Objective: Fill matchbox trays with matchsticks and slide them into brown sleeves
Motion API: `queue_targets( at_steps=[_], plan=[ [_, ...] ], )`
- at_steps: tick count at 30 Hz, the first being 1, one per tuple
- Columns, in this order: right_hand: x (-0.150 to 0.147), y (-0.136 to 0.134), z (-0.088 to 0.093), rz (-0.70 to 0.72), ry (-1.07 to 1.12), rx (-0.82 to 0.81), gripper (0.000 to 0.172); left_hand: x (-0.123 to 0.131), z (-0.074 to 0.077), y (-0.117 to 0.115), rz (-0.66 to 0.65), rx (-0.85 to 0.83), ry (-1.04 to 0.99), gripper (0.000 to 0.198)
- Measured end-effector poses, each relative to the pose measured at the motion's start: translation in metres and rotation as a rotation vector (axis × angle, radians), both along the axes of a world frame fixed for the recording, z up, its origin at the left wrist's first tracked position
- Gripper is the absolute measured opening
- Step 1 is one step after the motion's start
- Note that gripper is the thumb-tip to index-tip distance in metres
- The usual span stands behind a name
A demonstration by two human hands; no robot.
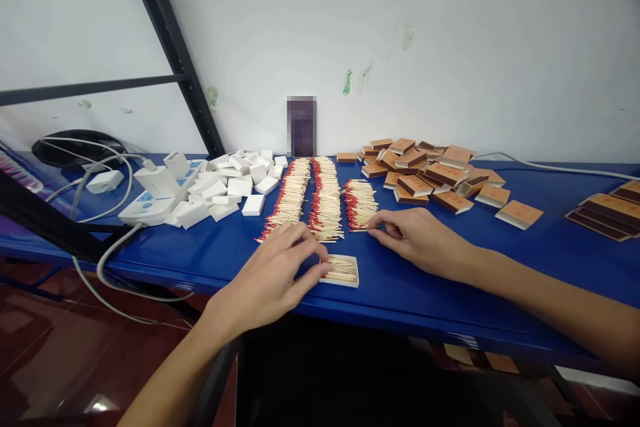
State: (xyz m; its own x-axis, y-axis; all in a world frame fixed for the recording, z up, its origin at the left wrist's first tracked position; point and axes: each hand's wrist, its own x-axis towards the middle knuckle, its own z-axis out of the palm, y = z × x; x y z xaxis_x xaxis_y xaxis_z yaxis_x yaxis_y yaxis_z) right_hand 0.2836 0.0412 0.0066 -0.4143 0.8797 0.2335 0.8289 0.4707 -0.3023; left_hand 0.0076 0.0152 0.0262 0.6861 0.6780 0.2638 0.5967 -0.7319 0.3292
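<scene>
A small white matchbox tray [353, 281] lies near the table's front edge, with a layer of matches [342, 268] inside. My left hand [280, 270] has thumb and forefinger closed on the tray's left end, covering part of it and some match heads. At the near right corner of the shortest match row [361, 203], my right hand [413, 240] pinches at the plain ends of matches; its other fingers are curled under. Two longer rows of red-tipped matches, a left row [293, 190] and a middle row [327, 197], stretch back toward the wall.
White empty-looking trays [227, 183] are heaped at left, beside a power strip [150, 203] with chargers and cables. Brown matchbox sleeves [425, 170] are piled at right, with flattened ones [607, 213] farther right. A black shelf post [173, 47] rises at left. A dark pixelated object [302, 127] leans against the wall.
</scene>
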Motion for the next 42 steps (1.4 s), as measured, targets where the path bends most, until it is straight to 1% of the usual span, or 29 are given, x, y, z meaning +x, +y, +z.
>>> queue_targets(
  at_steps=[3, 6, 8, 10, 14, 18, 20, 22, 26, 28, 31, 34, 37, 40, 42],
  plan=[
    [0.000, 0.000, 0.003, -0.015, 0.015, -0.065, 0.024, -0.027, 0.000, 0.008, 0.064, 0.032, 0.027, 0.020],
    [-0.001, -0.001, 0.006, -0.032, -0.002, -0.125, 0.020, -0.059, 0.002, 0.017, 0.153, 0.033, 0.071, 0.022],
    [-0.002, -0.004, 0.008, -0.029, -0.045, -0.135, 0.017, -0.071, 0.001, 0.022, 0.190, 0.018, 0.093, 0.024],
    [-0.006, -0.010, 0.011, -0.029, -0.074, -0.132, 0.017, -0.076, -0.002, 0.025, 0.205, 0.005, 0.104, 0.026],
    [-0.022, -0.026, 0.021, -0.007, -0.033, -0.124, 0.019, -0.072, -0.005, 0.026, 0.200, -0.008, 0.099, 0.027],
    [-0.040, -0.040, 0.028, 0.083, 0.002, -0.123, 0.016, -0.069, -0.006, 0.027, 0.188, 0.011, 0.104, 0.027],
    [-0.044, -0.043, 0.030, 0.112, 0.015, -0.139, 0.015, -0.068, -0.006, 0.027, 0.181, 0.025, 0.103, 0.027],
    [-0.044, -0.043, 0.031, 0.102, 0.045, -0.139, 0.018, -0.068, -0.006, 0.027, 0.181, 0.030, 0.096, 0.026],
    [-0.032, -0.032, 0.033, 0.031, 0.096, -0.054, 0.024, -0.062, -0.003, 0.024, 0.194, 0.042, 0.046, 0.024],
    [-0.021, -0.025, 0.031, 0.028, 0.056, -0.002, 0.021, -0.054, -0.001, 0.019, 0.174, 0.042, 0.004, 0.023],
    [-0.005, -0.016, 0.025, 0.045, -0.047, 0.035, 0.018, -0.036, 0.002, 0.012, 0.104, 0.045, -0.028, 0.020],
    [0.006, -0.011, 0.019, 0.045, -0.110, 0.007, 0.018, -0.014, 0.003, 0.007, 0.023, 0.056, 0.000, 0.018],
    [0.012, -0.010, 0.014, 0.062, -0.142, -0.055, 0.018, 0.003, -0.001, 0.005, -0.040, 0.063, 0.020, 0.019],
    [0.015, -0.010, 0.010, 0.090, -0.127, -0.107, 0.018, 0.006, -0.003, 0.003, -0.048, 0.056, 0.015, 0.020],
    [0.016, -0.012, 0.008, 0.102, -0.100, -0.123, 0.020, -0.001, -0.001, 0.004, -0.014, 0.063, 0.002, 0.020]
  ],
)
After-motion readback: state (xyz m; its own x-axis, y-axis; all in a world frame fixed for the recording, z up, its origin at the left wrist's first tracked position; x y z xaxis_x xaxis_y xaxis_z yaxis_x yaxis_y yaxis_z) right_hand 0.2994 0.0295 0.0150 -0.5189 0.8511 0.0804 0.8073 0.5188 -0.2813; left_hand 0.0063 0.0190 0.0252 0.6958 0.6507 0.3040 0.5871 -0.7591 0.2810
